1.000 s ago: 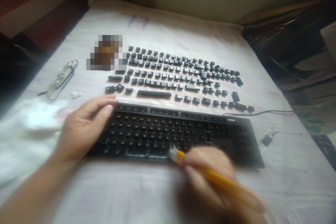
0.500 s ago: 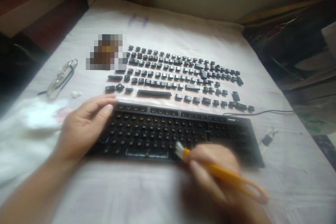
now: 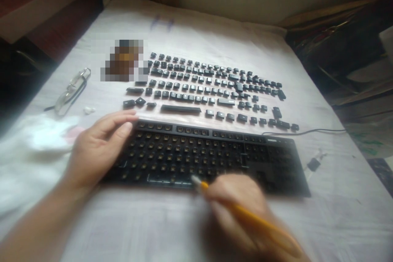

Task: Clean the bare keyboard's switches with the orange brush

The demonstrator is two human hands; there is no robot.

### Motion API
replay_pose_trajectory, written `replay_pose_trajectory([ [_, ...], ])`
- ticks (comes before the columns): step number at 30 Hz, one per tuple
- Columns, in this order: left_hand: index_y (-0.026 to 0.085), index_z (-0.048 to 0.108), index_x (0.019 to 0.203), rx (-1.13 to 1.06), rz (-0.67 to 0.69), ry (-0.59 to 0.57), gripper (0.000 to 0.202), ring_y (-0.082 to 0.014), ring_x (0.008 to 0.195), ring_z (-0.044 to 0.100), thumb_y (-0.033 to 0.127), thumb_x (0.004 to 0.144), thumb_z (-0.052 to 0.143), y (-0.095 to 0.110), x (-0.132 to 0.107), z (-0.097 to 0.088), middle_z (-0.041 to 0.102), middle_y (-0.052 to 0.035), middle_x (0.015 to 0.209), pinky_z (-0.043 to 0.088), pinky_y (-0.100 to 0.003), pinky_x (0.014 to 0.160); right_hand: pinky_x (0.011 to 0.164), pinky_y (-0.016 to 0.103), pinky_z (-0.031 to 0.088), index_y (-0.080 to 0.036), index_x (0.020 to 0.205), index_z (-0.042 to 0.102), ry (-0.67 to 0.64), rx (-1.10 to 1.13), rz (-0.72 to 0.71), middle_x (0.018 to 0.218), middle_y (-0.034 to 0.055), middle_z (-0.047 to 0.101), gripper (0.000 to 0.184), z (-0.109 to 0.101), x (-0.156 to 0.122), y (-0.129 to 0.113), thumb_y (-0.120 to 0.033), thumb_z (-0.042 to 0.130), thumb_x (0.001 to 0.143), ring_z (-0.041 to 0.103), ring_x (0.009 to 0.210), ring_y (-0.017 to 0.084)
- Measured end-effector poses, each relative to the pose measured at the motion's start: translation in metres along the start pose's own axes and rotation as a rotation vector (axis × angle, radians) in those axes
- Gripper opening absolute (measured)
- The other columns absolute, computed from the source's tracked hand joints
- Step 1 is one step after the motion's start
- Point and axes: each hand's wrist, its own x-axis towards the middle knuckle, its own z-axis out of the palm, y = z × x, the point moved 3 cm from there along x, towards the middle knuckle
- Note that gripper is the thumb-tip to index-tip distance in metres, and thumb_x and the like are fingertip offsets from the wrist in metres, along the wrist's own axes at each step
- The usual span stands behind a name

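A black keyboard (image 3: 184, 153) with its keycaps off lies across the table, its switch stems bare. My left hand (image 3: 100, 143) grips the keyboard's left end, thumb near the top edge and fingers along the back corner. My right hand (image 3: 236, 196) is closed around a paintbrush (image 3: 260, 223) with an orange handle and pale bristles. The bristle tip meets the lower part of the keyboard, by the right end of the spacebar's wire. Behind the keyboard, the loose black keycaps (image 3: 193, 88) stand in rows, the long spacebar cap (image 3: 181, 109) among them.
A pair of glasses (image 3: 72, 90) lies at the left, with small white pieces (image 3: 89, 110) nearby. White cloth (image 3: 33, 155) is bunched beside my left arm. A cable (image 3: 303, 132) runs off to the right, above a small dark object (image 3: 313, 164). A pixelated patch hides something at back left.
My right hand has moved the paintbrush left and slightly down, toward the keyboard's front edge. My left hand stays where it was.
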Motion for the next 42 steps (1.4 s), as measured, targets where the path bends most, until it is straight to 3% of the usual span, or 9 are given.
replay_pose_trajectory([
  [7, 0.032, 0.077, 0.107, -0.008, 0.003, 0.000, 0.030, -0.0192, 0.120, 0.067, 0.051, 0.091, 0.061, -0.002, 0.000, 0.001, 0.075, 0.0032, 0.123, 0.043, -0.038, 0.118, 0.061, 0.022, 0.052, -0.019, 0.108, 0.059, -0.072, 0.126, -0.019, 0.075, -0.0016, 0.069, 0.018, 0.005, -0.006, 0.007, -0.011, 0.046, 0.098, 0.064, 0.060, 0.011],
  [12, 0.032, 0.077, 0.106, -0.019, -0.001, 0.007, 0.030, -0.0189, 0.120, 0.067, 0.052, 0.090, 0.061, -0.003, 0.000, 0.001, 0.075, 0.0038, 0.123, 0.041, -0.039, 0.119, 0.065, 0.022, 0.057, -0.022, 0.112, 0.060, -0.012, 0.139, 0.045, 0.082, 0.0000, 0.074, 0.022, -0.006, -0.005, 0.011, -0.010, 0.051, 0.095, 0.070, 0.065, 0.013],
  [17, 0.033, 0.077, 0.105, -0.025, -0.012, 0.002, 0.029, -0.0185, 0.121, 0.067, 0.052, 0.089, 0.062, -0.001, 0.000, 0.000, 0.075, 0.0048, 0.123, 0.042, -0.038, 0.118, 0.063, 0.022, 0.056, -0.024, 0.106, 0.061, 0.021, 0.161, 0.066, 0.078, -0.0017, 0.075, 0.025, -0.016, -0.004, 0.009, -0.007, 0.051, 0.091, 0.070, 0.059, 0.013],
  [24, 0.034, 0.077, 0.106, -0.041, -0.017, 0.002, 0.029, -0.0177, 0.121, 0.067, 0.052, 0.089, 0.061, -0.002, 0.000, 0.002, 0.075, 0.0050, 0.124, 0.042, -0.035, 0.118, 0.061, 0.021, 0.055, -0.022, 0.097, 0.062, -0.067, 0.124, 0.081, 0.073, -0.0012, 0.073, 0.019, -0.007, -0.003, 0.006, -0.010, 0.048, 0.095, 0.068, 0.058, 0.012],
  [31, 0.034, 0.077, 0.105, -0.041, -0.017, 0.005, 0.029, -0.0185, 0.121, 0.067, 0.052, 0.088, 0.062, -0.001, 0.000, 0.000, 0.075, 0.0051, 0.123, 0.043, -0.036, 0.118, 0.065, 0.021, 0.060, -0.024, 0.110, 0.061, 0.106, 0.090, 0.094, 0.084, -0.0002, 0.078, 0.027, -0.016, 0.001, 0.006, -0.006, 0.052, 0.093, 0.075, 0.066, 0.014],
  [36, 0.032, 0.077, 0.106, -0.037, -0.020, 0.005, 0.030, -0.0196, 0.122, 0.067, 0.053, 0.089, 0.062, -0.002, 0.001, 0.001, 0.075, 0.0039, 0.124, 0.043, -0.039, 0.118, 0.060, 0.022, 0.058, -0.022, 0.106, 0.061, 0.104, 0.007, -0.013, 0.077, 0.0001, 0.076, 0.022, -0.012, 0.001, 0.009, -0.006, 0.054, 0.092, 0.071, 0.058, 0.013],
  [42, 0.032, 0.077, 0.104, -0.016, -0.005, 0.011, 0.030, -0.0194, 0.119, 0.068, 0.053, 0.088, 0.061, -0.001, 0.002, 0.001, 0.076, 0.0041, 0.122, 0.044, -0.038, 0.117, 0.054, 0.022, 0.051, -0.022, 0.093, 0.061, 0.106, -0.082, -0.039, 0.065, -0.0036, 0.070, 0.016, -0.005, -0.002, 0.006, -0.007, 0.053, 0.091, 0.063, 0.050, 0.010],
])
